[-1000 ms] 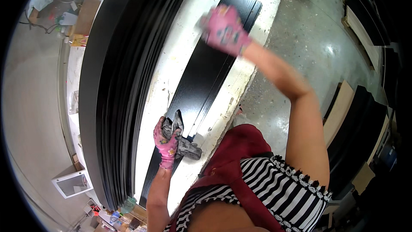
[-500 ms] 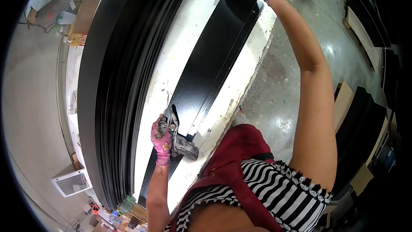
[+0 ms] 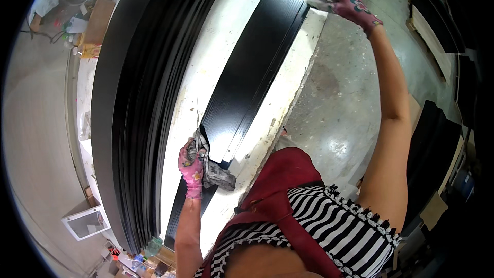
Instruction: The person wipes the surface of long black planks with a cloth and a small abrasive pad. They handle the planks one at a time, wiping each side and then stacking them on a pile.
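Long black wood-grain board (image 3: pixel 254 72) lies flat on white paint-stained workbench top (image 3: pixel 288 90), running from near the person's waist to the bench's far end. Left hand (image 3: pixel 191 167) in pink flowered glove, fingers curled tight around a crumpled grey rag (image 3: pixel 213 172), gripping it at the board's near end, rag touching the board edge. Right hand (image 3: pixel 347 5) in matching pink glove, arm stretched out, fingers closed over a small pale block (image 3: pixel 316 2) pressed at the board's far corner. Tall stack of black panels (image 3: pixel 139 98) stands just beside the bench on the left. Grey concrete floor (image 3: pixel 339 103) on the right.
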A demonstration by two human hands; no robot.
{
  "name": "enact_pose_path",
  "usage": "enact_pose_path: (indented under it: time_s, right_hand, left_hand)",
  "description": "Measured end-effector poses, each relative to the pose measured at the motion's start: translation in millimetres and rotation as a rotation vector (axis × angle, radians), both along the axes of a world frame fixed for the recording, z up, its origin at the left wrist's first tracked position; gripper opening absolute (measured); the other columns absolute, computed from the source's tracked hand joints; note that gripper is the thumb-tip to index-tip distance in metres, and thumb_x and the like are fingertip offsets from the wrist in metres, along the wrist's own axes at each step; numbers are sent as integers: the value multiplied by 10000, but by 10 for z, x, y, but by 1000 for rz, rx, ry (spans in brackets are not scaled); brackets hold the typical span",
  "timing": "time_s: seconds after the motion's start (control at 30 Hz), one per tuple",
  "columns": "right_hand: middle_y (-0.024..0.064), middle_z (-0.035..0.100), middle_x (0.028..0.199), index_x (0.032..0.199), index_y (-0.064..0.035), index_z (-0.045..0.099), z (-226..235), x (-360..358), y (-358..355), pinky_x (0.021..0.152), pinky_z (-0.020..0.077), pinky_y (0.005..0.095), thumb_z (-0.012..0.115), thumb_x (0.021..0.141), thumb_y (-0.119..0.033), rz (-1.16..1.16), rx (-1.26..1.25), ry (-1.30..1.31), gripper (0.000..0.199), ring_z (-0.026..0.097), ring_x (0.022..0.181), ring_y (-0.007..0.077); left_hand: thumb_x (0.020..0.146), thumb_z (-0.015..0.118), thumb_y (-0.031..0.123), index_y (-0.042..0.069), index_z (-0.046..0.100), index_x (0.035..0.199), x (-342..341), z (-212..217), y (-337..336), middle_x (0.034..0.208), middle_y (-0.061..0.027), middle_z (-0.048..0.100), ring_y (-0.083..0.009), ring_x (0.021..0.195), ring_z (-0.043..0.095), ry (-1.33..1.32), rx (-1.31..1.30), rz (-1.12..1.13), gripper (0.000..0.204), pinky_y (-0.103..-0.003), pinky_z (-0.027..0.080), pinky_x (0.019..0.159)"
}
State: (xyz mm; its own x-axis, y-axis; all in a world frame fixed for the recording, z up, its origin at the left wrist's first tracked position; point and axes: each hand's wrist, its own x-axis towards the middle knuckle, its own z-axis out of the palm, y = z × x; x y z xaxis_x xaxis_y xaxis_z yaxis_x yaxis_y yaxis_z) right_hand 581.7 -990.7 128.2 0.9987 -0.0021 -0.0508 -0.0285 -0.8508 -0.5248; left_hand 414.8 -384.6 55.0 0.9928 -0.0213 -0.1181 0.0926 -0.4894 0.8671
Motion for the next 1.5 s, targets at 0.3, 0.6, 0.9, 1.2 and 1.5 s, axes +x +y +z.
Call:
enact_pose_path:
  time_s: [0.3, 0.6, 0.9, 1.2, 1.5]
  right_hand:
    - [126, 627, 1260, 1254, -86, 626, -336, 984, 596, 1056, 404, 370, 426, 955, -566, 102, -82, -188, 600, 543, 1155, 334]
    - [153, 668, 1079, 1242, -167, 669, -308, 98, -260, 897, 477, 368, 564, 846, -126, 29, -23, 8, 412, 621, 972, 304]
    - [169, 602, 1080, 1303, -249, 606, -502, -138, 659, 892, 464, 431, 603, 876, -502, -330, -369, -285, 496, 570, 1040, 330]
    - [191, 555, 1156, 1342, -221, 537, -602, -1589, 2427, 910, 390, 504, 620, 841, -411, 12, -93, -395, 542, 528, 1082, 334]
    - [185, 625, 1115, 1269, -276, 647, -486, -187, 908, 947, 467, 443, 615, 869, -488, -530, -422, -268, 453, 588, 1086, 343]
  left_hand:
    - [871, 565, -76, -63, 539, 1283, 5, -81, 100, 1221, -133, 593, -201, 1094, 589, -73, 57, -48, 413, -308, 453, 993]
    - [810, 636, -94, -17, 588, 1229, 0, -67, 55, 1192, -118, 630, -222, 1116, 603, -38, 121, 7, 428, -316, 449, 998]
    - [853, 657, -31, -44, 586, 1224, 23, 6, 10, 1209, -124, 625, -212, 1120, 594, -14, 137, 16, 378, -314, 435, 1007]
    - [848, 670, -27, -49, 586, 1221, -24, -193, 132, 1200, -133, 625, -216, 1121, 594, 6, -95, 60, 383, -309, 438, 1005]
    - [813, 737, 14, -22, 613, 1199, -15, -27, 22, 1177, -122, 638, -221, 1101, 604, -39, 80, 19, 408, -319, 454, 989]
